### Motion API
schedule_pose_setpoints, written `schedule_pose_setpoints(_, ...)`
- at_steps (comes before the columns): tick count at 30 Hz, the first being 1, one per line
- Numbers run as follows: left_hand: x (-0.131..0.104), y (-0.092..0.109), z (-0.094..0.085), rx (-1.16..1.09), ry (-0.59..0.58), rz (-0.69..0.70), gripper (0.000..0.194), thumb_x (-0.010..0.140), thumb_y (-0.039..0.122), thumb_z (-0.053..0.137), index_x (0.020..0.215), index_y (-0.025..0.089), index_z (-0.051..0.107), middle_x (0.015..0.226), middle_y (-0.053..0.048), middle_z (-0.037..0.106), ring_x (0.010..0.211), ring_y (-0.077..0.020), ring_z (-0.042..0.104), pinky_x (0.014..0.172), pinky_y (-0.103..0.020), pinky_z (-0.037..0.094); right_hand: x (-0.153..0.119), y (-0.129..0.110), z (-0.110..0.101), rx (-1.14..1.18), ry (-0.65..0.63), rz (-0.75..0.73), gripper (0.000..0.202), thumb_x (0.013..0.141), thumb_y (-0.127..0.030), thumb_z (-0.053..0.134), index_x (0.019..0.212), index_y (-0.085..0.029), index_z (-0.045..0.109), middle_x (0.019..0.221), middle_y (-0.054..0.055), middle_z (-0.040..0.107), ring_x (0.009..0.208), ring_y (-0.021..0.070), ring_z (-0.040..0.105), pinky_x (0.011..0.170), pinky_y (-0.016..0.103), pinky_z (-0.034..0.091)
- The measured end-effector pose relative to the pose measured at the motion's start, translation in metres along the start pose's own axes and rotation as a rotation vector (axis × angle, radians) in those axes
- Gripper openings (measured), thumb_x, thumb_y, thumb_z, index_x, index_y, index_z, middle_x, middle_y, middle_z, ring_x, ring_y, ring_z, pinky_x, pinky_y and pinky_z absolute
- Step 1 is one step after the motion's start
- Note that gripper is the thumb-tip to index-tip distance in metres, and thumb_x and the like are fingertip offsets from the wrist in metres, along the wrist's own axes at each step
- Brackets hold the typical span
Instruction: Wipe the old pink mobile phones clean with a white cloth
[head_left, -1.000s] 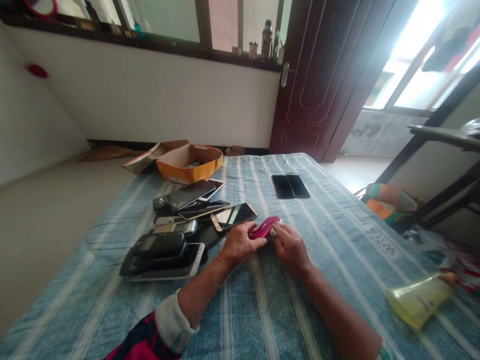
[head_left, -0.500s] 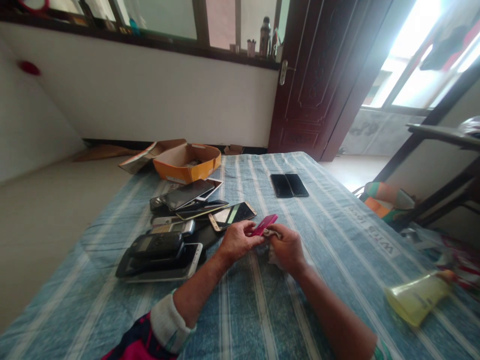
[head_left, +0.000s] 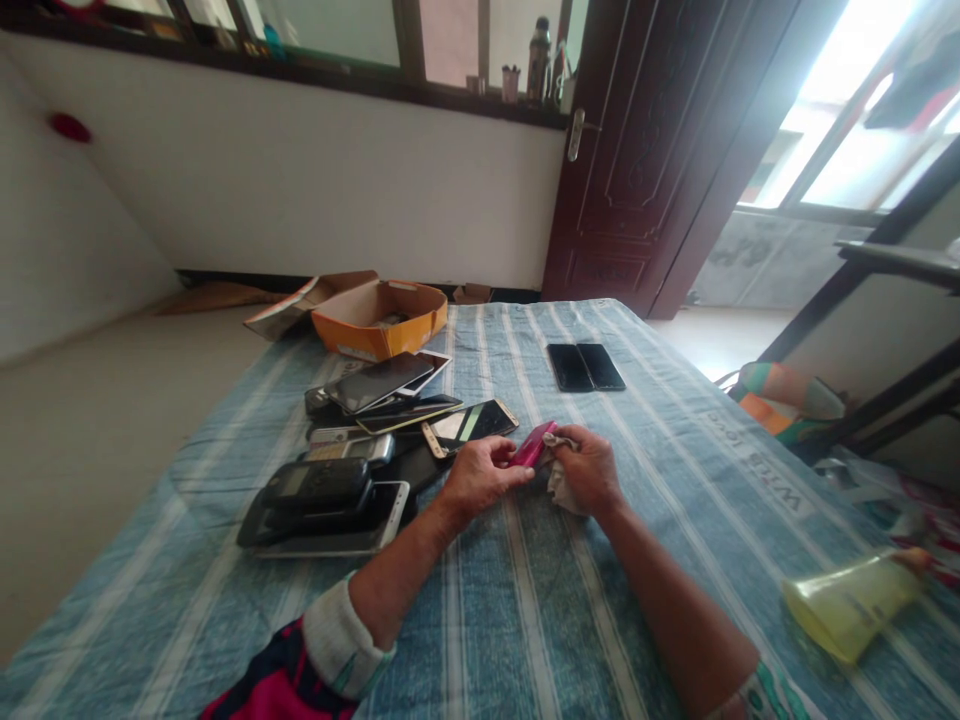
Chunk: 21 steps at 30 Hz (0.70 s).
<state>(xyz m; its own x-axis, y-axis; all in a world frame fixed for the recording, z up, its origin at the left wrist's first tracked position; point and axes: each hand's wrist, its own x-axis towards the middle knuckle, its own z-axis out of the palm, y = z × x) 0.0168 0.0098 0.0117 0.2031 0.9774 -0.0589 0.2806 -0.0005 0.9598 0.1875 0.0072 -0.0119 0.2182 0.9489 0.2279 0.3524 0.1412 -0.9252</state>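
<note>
My left hand [head_left: 484,476] is closed on the near end of a small pink phone [head_left: 534,444], held tilted above the striped cloth. In my right hand [head_left: 589,470] a crumpled whitish cloth [head_left: 562,488] is pinched, and it touches the phone's right edge. Left of my hands lies a pile of old phones: a gold-framed one [head_left: 471,427] with a reflecting screen, a silver keypad phone [head_left: 349,446], a thick black device [head_left: 315,486] on top of a white-edged phone [head_left: 396,512], and several dark ones behind.
An open orange cardboard box [head_left: 379,335] stands at the table's far left. Two black phones [head_left: 592,367] lie side by side farther back. A yellow translucent bottle [head_left: 851,605] lies at the right on the striped tablecloth [head_left: 675,560]. A dark red door [head_left: 630,160] is behind.
The pink phone has turned slightly in my left hand. My right hand has shifted the cloth onto its right edge, and more of the cloth shows. The view has moved slightly.
</note>
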Motion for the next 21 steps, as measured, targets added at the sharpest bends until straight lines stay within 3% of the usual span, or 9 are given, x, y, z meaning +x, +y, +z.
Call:
schedule_pose_setpoints(8,-0.002,-0.001,0.001,-0.002,-0.007,0.018,0.036,0.057,0.028,0.077,0.089,0.011,0.069,0.083,-0.006,0.071,0.079,-0.022,0.067,0.074,-0.031,0.051,0.017,0.005,-0.004,-0.044,0.121,0.044,0.023,0.072,-0.034,0.059,0.079,-0.017,0.072,0.068,0.002,0.069,0.066,0.0182,0.062,0.064,0.028,0.046)
schedule_pose_setpoints(15,-0.002,0.001,0.0,0.081,0.006,0.011,0.032,0.058,0.03,0.076,0.083,0.013,0.069,0.076,-0.003,0.069,0.075,-0.0213,0.065,0.072,-0.031,0.05,0.015,0.012,-0.007,0.008,0.258,0.01,0.029,0.073,-0.029,0.056,0.093,-0.017,0.073,0.087,0.005,0.073,0.083,0.021,0.066,0.081,0.033,0.049)
schedule_pose_setpoints(21,-0.004,0.001,0.003,0.083,-0.02,0.068,0.031,0.059,0.031,0.075,0.083,0.012,0.069,0.077,-0.004,0.069,0.074,-0.0208,0.064,0.069,-0.03,0.05,0.008,0.01,-0.002,-0.188,0.262,-0.349,0.027,0.079,-0.018,0.048,0.087,-0.018,0.073,0.085,0.007,0.07,0.082,0.0194,0.065,0.077,0.032,0.051)
